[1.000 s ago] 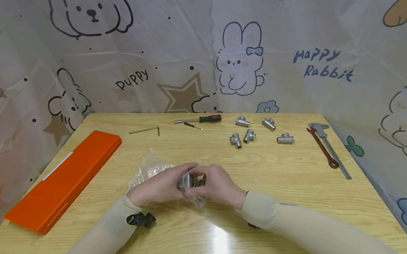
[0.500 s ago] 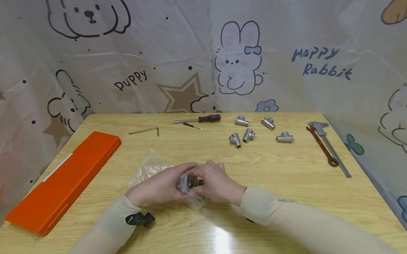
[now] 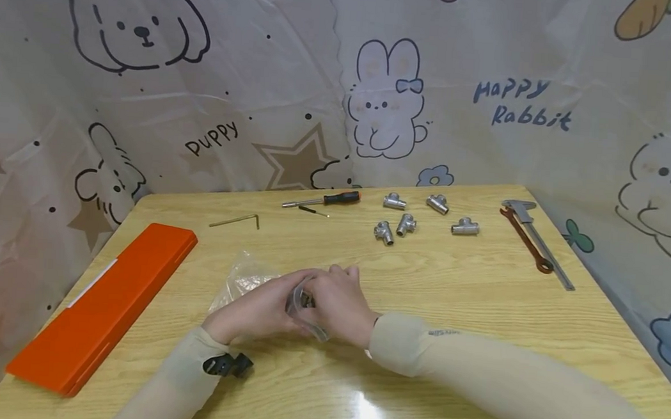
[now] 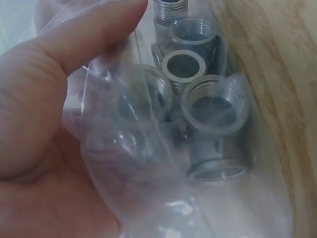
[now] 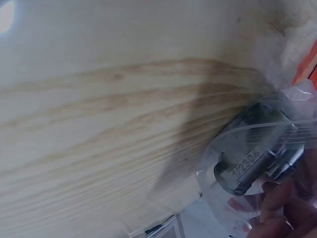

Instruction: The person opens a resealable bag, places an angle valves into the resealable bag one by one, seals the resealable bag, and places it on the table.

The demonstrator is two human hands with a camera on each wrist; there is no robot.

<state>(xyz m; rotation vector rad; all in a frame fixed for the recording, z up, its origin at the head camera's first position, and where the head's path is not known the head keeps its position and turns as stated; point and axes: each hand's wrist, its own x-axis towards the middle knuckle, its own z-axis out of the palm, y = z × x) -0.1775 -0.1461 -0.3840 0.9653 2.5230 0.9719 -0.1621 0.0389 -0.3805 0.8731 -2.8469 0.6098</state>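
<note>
A clear plastic bag [image 4: 168, 198] holding several grey metal pipe fittings [image 4: 219, 126] is gripped at the near middle of a wood-grain table [image 3: 434, 395]. The bag is held by the left hand [image 3: 266, 304], its thumb laid over the plastic and its palm turned toward it. The right hand [image 3: 341, 306] is placed at the bag's opening, against the left hand, with its fingertips partly hidden; whether a fitting is pinched by it cannot be told. In the left wrist view, round threaded openings are seen through the plastic, and in the right wrist view raised characters are shown on one fitting. More crinkled clear plastic [image 3: 245, 273] is spread beside the left hand. Both arms are covered by pale sleeves [image 3: 476, 359]. Beyond the hands, five loose tee fittings [image 3: 464, 227] are scattered toward the back edge. To their left are laid a black-handled screwdriver [image 3: 342, 198], a small slim black tool [image 3: 308, 209] and a brass-coloured hex key [image 3: 233, 220]. At the right, a reddish wrench [image 3: 525, 240] is set beside a metal caliper [image 3: 548, 249]. A long orange case [image 3: 116, 305] is placed slantwise along the left side.
</note>
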